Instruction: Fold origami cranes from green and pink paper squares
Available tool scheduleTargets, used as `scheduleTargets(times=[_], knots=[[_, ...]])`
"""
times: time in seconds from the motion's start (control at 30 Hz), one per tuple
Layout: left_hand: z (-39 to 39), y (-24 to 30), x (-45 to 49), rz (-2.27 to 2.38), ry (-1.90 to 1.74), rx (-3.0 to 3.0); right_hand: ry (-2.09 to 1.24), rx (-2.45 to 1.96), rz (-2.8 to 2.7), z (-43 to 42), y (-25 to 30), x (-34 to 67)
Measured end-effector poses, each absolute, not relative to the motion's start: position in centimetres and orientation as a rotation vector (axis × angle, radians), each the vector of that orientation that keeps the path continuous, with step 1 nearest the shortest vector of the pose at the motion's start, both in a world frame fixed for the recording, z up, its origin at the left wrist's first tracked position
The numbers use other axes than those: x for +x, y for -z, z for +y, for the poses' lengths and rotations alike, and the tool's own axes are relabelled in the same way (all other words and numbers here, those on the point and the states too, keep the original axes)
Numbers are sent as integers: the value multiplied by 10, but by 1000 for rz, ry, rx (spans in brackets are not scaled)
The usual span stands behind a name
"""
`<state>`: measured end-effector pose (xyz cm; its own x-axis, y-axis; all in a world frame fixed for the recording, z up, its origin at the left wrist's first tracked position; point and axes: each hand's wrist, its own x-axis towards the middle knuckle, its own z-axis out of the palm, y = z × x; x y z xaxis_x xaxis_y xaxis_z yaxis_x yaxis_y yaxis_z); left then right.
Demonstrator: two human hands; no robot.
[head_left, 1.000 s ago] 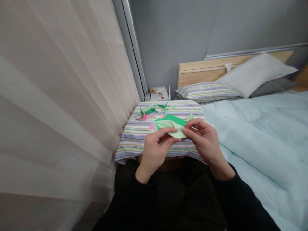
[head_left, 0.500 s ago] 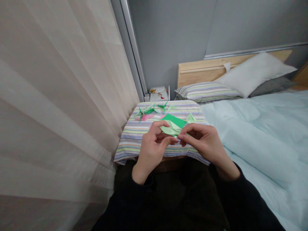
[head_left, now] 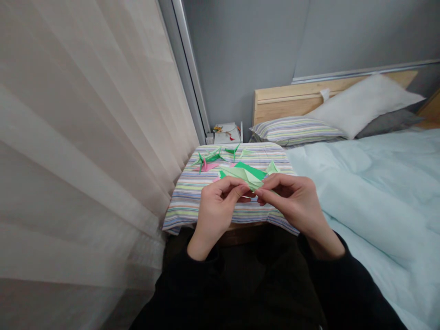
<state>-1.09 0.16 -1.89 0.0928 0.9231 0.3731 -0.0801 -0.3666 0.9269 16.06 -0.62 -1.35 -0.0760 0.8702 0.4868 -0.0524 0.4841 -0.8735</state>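
A light green piece of folded origami paper [head_left: 244, 174] is pinched between my two hands above the striped cloth. My left hand [head_left: 220, 201] grips its near edge with thumb and forefinger. At the right end, the thumb and fingertips of my right hand [head_left: 292, 197] press on its corner. Right behind it lies a flat dark green sheet [head_left: 252, 169], partly covered from view. Beyond my left hand are folded green paper cranes [head_left: 213, 157] and a pink folded paper [head_left: 206, 167]. A pale green folded piece [head_left: 272, 167] stands beyond my right hand.
The striped cloth [head_left: 185, 204] covers a small table. To the right is a bed with a pale blue quilt [head_left: 378, 183] and pillows [head_left: 299, 130]. A beige curtain [head_left: 103, 137] hangs close on the left. Behind the table is a white stand [head_left: 227, 134] with small items.
The light green paper has turned, and its left part now extends further out past my left fingers. My left fingers have slid toward its near edge, close to my right fingertips.
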Motion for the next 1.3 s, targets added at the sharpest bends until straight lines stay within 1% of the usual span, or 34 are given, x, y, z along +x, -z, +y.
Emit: scheduleTargets(times=[0.2,0.6,0.83,0.97,1.17,1.3], knots=[[-2,14,-5,893,-1531,1488,-924,-797,-1394,-5,13,159],[-7,18,2,917,-1591,1424,-892,-833,-1352,-8,8,156],[-10,17,3,854,-1641,1441,-1047,-778,-1252,-9,7,156],[-11,15,-1,879,-1617,1558,-1087,-781,-1268,-10,8,158],[-7,13,-12,837,-1473,1673,-1085,-762,-1335,-12,10,162],[-5,13,-13,829,-1504,1673,-1071,-749,-1370,-13,10,163]])
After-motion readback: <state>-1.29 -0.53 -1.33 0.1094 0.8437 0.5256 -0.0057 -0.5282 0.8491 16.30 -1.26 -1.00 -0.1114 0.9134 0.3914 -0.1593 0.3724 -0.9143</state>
